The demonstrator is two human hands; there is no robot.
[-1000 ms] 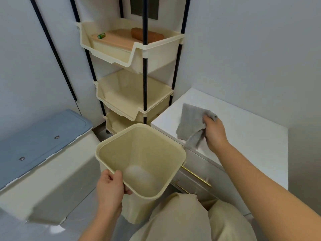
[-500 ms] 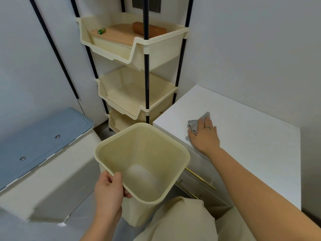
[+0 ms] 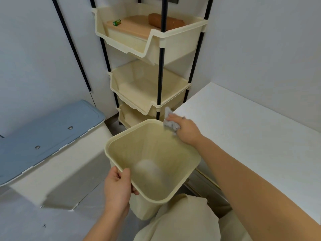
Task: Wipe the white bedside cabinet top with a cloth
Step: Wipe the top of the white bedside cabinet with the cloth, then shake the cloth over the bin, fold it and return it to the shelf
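The white bedside cabinet top (image 3: 243,129) runs along the right wall. My right hand (image 3: 185,130) grips a crumpled grey cloth (image 3: 169,121) at the cabinet's near-left corner, right over the far rim of a cream plastic bin (image 3: 152,159). My left hand (image 3: 118,188) holds the bin's near rim, thumb inside, with the bin tilted and pressed against the cabinet's left edge. A blurred pale lump lies at the bin's bottom.
A cream three-tier basket rack (image 3: 149,66) on black poles stands behind the bin; its top tier holds a wooden board, a brown roll and a small green item. A white box with a blue lid (image 3: 45,134) sits at left. My knee (image 3: 182,220) is below.
My right hand swept the cloth leftward across the cabinet top to its left corner, bunching it up over the bin rim. The bin rose slightly closer to the cabinet edge.
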